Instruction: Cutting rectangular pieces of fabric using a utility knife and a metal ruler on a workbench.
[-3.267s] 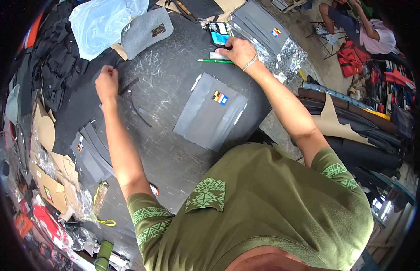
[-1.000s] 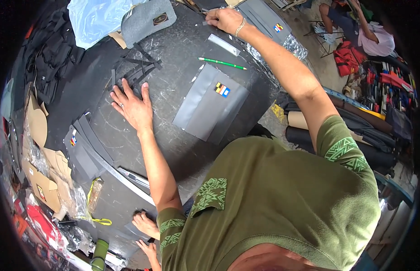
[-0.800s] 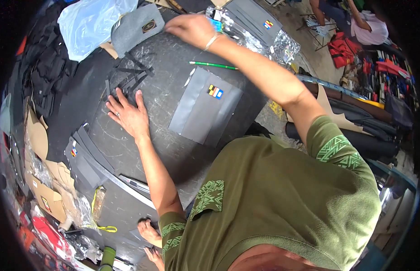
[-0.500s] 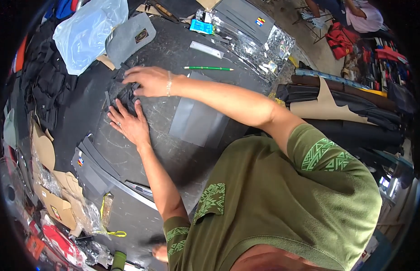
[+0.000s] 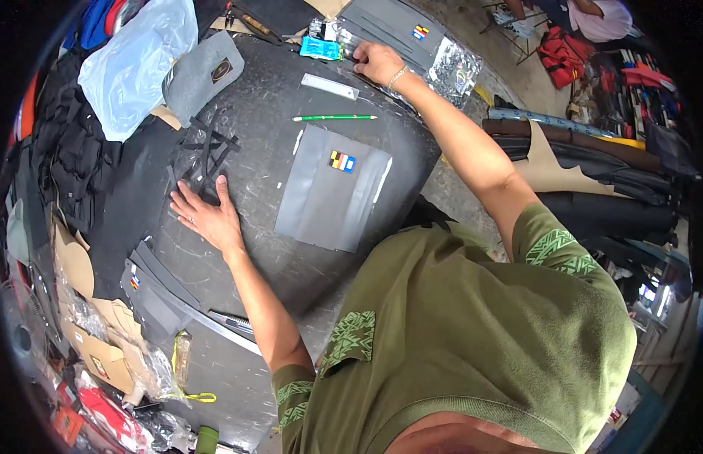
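My left hand (image 5: 208, 217) lies on the dark tabletop with its fingers spread. Just beyond its fingertips is a small tangle of black strips (image 5: 214, 147) and clear plastic. Toward the far edge, my right hand (image 5: 379, 63) has its fingers curled beside a shiny blue packet (image 5: 320, 49) and some clear plastic; what its fingers hold, if anything, I cannot make out. A grey rectangular panel (image 5: 325, 200) with a small multicoloured patch (image 5: 342, 162) rests between my arms. Beyond it are a green pencil (image 5: 335, 117) and a whitish flat strip (image 5: 330, 85).
At the far left, a pale plastic bag (image 5: 136, 72) and a grey curved piece (image 5: 204, 79) lie by piled black fabric (image 5: 79, 170). Grey strips (image 5: 158, 291), a long metal ruler (image 5: 219, 327) and a cutter (image 5: 232, 321) sit near left. Rolled material (image 5: 578, 185) is stacked right.
My right hand has left the black strips and moved right to the far edge. The grey panel's patch and the strips now show uncovered. My left hand has stayed nearly in place.
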